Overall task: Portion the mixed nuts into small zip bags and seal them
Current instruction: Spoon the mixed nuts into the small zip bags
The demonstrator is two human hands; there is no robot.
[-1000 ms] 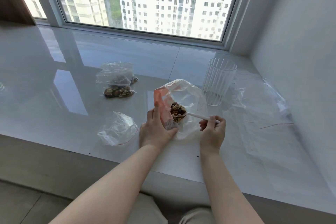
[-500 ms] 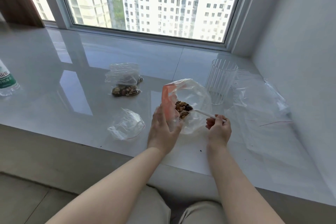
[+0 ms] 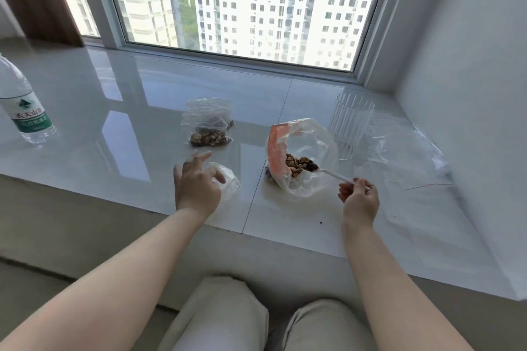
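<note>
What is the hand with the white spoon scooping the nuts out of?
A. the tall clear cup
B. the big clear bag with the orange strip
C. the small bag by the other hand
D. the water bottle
B: the right hand holds the white spoon, and its bowl, loaded with nuts, sits inside the mouth of the big clear bag with the orange strip.

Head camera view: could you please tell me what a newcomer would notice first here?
The big bag of mixed nuts lies open mid-counter, the right hand holding a white plastic spoon loaded at its mouth. The left hand reaches over an empty zip bag; behind it sits a filled zip bag.
</note>
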